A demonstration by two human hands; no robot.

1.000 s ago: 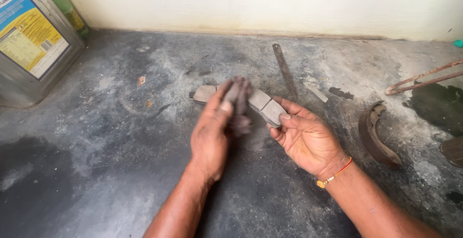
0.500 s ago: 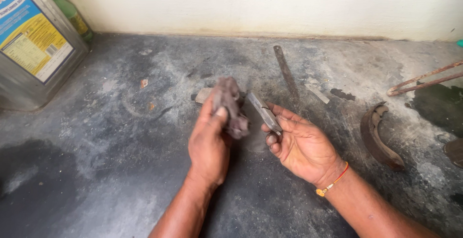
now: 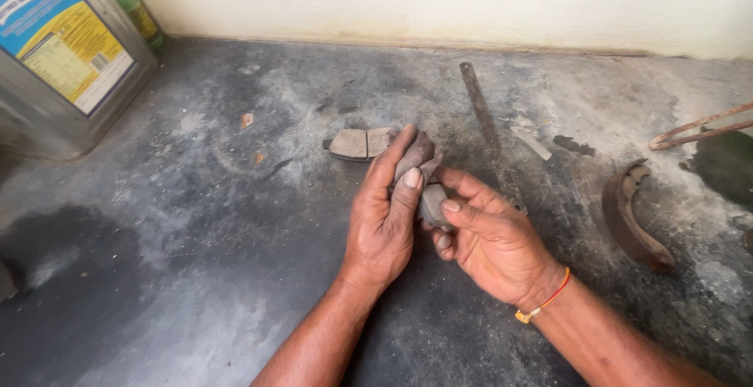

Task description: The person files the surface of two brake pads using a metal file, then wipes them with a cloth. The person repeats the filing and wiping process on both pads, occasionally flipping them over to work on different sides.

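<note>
I am holding 1 brake pad between both my hands, low over the floor.

My left hand [image 3: 383, 226] is wrapping a dirty rag [image 3: 416, 156] over the brake pad [image 3: 431, 203], while my right hand [image 3: 490, 238] is pinching the pad from the right, fingers closed on it. The pad's long axis I cannot tell, being mostly covered. A second brake pad [image 3: 357, 144] is lying on the floor [image 3: 196, 222] just beyond my left fingertips, nearer my left hand.
</note>
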